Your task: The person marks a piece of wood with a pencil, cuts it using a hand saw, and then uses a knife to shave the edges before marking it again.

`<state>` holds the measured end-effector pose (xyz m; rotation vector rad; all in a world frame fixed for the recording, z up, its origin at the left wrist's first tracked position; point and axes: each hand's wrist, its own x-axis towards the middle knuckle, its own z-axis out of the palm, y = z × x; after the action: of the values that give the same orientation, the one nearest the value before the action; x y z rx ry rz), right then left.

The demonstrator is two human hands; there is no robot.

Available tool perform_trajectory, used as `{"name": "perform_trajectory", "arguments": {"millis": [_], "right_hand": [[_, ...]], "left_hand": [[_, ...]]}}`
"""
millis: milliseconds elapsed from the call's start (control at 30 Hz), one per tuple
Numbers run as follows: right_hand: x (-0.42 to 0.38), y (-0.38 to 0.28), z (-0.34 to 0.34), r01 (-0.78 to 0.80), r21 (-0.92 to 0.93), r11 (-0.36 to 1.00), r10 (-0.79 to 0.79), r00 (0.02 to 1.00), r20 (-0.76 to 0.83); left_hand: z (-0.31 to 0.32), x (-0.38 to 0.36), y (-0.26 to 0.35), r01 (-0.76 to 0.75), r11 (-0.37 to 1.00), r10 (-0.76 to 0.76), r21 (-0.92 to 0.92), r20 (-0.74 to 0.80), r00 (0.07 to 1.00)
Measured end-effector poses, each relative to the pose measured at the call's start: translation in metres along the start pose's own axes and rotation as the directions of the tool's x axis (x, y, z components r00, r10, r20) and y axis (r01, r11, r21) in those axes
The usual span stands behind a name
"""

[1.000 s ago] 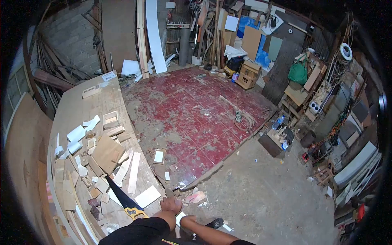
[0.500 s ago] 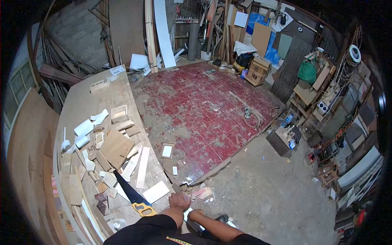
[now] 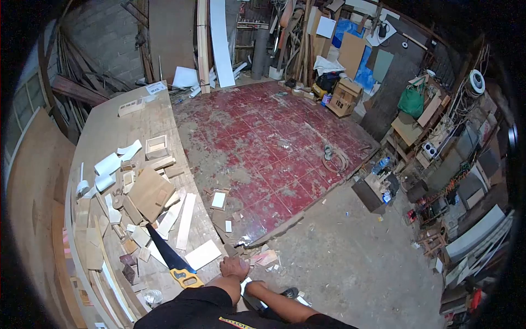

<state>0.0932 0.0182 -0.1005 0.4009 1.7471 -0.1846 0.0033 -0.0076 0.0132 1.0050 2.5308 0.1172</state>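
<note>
My left hand is closed beside the near right edge of the wooden worktable; what its fingers hold is hidden. Just below it, my right hand is bent inward and looks closed, its fingertips out of sight. A white strip shows between the two hands; whether either one grips it I cannot make out. On the table, left of my hands, lies a handsaw with a yellow handle. A flat white board piece rests close to my left hand, near the table edge.
The worktable carries wood offcuts, a brown wooden panel, curled white sheets and a small open box. Beyond is a dusty red tiled floor. A dark box stands to the right; boards and tools line the walls.
The view has shifted slightly, so the table and floor appear a little farther left. Both hands keep nearly the same pose beside the table edge.
</note>
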Motion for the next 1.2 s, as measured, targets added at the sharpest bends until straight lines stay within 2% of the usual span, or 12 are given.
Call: {"name": "perform_trajectory", "arguments": {"millis": [67,100,267,400,467,500,533,600,733,867,1000,1200], "right_hand": [[0.013,-0.003,0.002,-0.03,0.031,0.999,0.03,1.0,-0.001],[0.012,-0.003,0.002,-0.022,0.036,0.999,0.022,1.0,-0.004],[-0.031,0.012,-0.002,0.03,0.026,0.999,-0.029,0.999,-0.042],[-0.021,0.008,0.0,0.036,0.018,0.999,-0.036,0.999,-0.037],[-0.009,0.001,-0.004,0.07,0.002,0.998,-0.069,0.997,-0.043],[-0.014,-0.004,0.0,0.017,-0.045,0.999,-0.023,0.989,-0.148],[-0.003,-0.005,0.007,0.019,-0.038,0.999,-0.024,0.988,-0.15],[0.017,-0.003,0.022,-0.102,-0.034,0.994,0.103,0.995,0.007],[-0.027,0.008,0.012,-0.022,0.093,0.995,0.033,0.993,-0.113],[0.004,-0.006,0.01,-0.037,0.15,0.988,0.061,0.985,-0.159],[-0.012,-0.001,0.022,-0.005,0.101,0.995,0.023,0.984,-0.177],[-0.054,0.016,0.013,0.033,0.168,0.985,0.009,0.97,-0.241]], "left_hand": [[-0.016,-0.002,0.005,0.008,1.0,-0.009,0.011,0.058,0.998],[-0.006,0.001,0.003,0.023,1.0,-0.023,-0.001,0.012,1.0],[0.002,0.005,-0.001,0.025,1.0,-0.025,-0.005,0.016,1.0],[0.005,0.005,-0.003,0.016,1.0,-0.016,-0.011,0.002,1.0],[0.006,0.005,-0.002,-0.008,1.0,0.007,-0.014,-0.061,0.998],[0.005,0.005,-0.002,-0.007,1.0,0.006,-0.021,-0.033,0.999],[0.004,0.005,-0.003,-0.01,1.0,0.01,-0.023,-0.003,1.0],[0.004,0.006,-0.003,-0.006,1.0,0.006,0.008,0.002,1.0],[0.007,0.008,-0.002,0.027,1.0,-0.027,0.0,0.015,1.0],[0.014,0.002,-0.005,0.004,1.0,-0.005,0.005,0.027,1.0],[0.013,0.004,-0.009,0.008,1.0,-0.008,-0.016,0.002,1.0],[0.008,0.008,-0.003,0.034,0.999,-0.035,0.013,0.054,0.998]]}}
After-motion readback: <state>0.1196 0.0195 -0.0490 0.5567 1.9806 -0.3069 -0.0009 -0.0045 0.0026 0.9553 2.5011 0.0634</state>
